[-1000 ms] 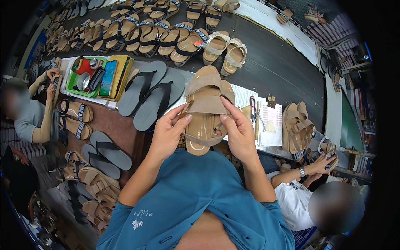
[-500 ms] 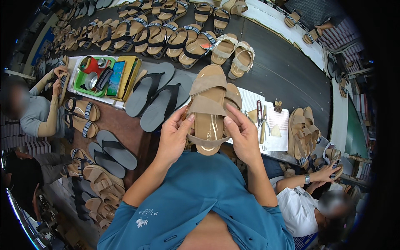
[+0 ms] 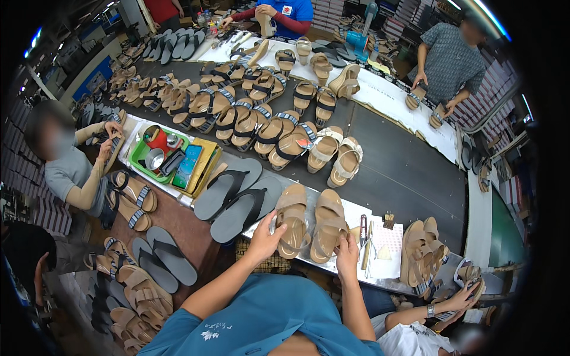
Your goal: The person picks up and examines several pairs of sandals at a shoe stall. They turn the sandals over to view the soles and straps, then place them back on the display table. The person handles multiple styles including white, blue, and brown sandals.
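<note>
Two tan sandals with taupe straps stand side by side at the table's near edge, toes pointing away. My left hand [image 3: 267, 238] grips the side of the left sandal [image 3: 291, 204], its thumb against the strap. With closed fingers, my right hand [image 3: 347, 255] holds the right sandal [image 3: 328, 209] near its back strap; the fingertips are partly hidden. Grey flip-flops [image 3: 242, 221] with black straps lie left of the pair. To the right are printed sheets [image 3: 389, 234], a red-handled cutter [image 3: 363, 225] and a binder clip [image 3: 389, 221].
A dark conveyor belt [image 3: 404, 160] carries rows of sandals [image 3: 243, 127]. A green basket [image 3: 138, 155] with small items and a phone [image 3: 187, 166] sit at left. More tan sandals [image 3: 423, 252] stand at right. Co-workers handle shoes at left, lower right and across the belt.
The sandal I held up in both hands is now lowered beside its mate at the table edge. My right hand has moved to that other sandal. The view has tilted up, showing more of the far side.
</note>
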The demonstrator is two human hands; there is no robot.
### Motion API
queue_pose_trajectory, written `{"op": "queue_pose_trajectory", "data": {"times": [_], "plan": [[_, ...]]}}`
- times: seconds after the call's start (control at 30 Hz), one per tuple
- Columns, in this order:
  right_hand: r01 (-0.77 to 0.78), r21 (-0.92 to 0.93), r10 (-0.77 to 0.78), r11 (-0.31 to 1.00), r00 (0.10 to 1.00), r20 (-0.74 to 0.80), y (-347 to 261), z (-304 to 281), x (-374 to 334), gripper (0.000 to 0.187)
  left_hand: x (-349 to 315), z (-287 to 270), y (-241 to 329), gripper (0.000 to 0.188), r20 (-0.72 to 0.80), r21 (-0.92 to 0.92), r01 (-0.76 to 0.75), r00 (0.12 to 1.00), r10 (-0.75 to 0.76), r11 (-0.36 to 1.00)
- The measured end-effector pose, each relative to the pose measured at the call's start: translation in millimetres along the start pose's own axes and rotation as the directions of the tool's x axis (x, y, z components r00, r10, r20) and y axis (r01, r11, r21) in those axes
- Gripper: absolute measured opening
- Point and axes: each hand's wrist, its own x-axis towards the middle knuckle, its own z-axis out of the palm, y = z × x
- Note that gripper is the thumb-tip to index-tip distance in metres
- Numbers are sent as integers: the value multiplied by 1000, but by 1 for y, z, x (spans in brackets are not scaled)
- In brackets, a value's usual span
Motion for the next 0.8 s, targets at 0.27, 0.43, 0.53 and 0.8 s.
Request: {"op": "queue_pose_trajectory", "data": {"times": [0.27,0.43,0.53,0.8], "plan": [[401,33,-401,915,902,160,-132,35,-38,49,-15,12,137,63,257,-480,-200,899,355,854],[329,139,-346,934,930,124,-160,42,-53,47,-27,2,164,65,187,-448,-224,923,335,866],[344,185,-370,921,920,129,-164,43,-62,47,-33,-5,174,65,155,-399,-276,919,361,874],[400,121,-417,908,890,185,-169,50,-74,48,-37,-7,162,50,69,-498,-311,916,395,810]]}}
